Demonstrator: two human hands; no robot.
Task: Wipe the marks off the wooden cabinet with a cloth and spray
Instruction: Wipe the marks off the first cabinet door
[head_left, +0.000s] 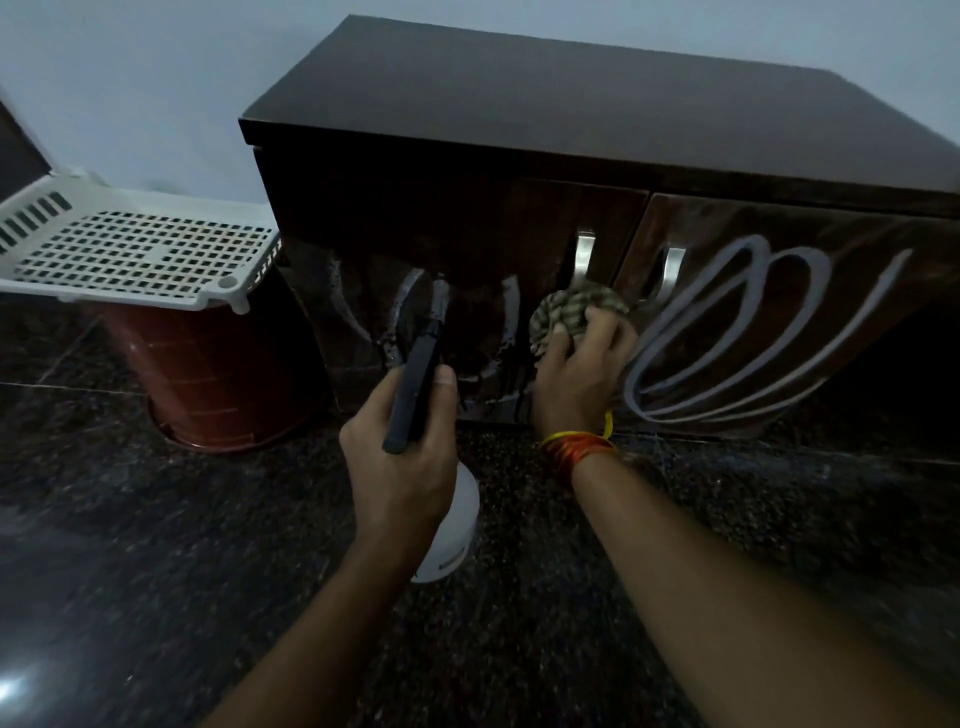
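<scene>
A low dark wooden cabinet (571, 130) stands against the wall, with two doors and metal handles (584, 257). Thick white looping marks (727, 332) cover the right door. Fainter, wet, smeared marks (415, 312) streak the left door. My left hand (400, 441) grips a spray bottle with a black head (415, 379) and a white body (452, 525), its nozzle aimed at the left door. My right hand (582, 374) presses a bunched striped cloth (566, 312) against the left door, just below its handle.
A brown plastic bin (218, 374) with a white perforated lid (130, 249) stands on the floor just left of the cabinet. The floor is dark speckled stone (156, 571). A pale wall rises behind.
</scene>
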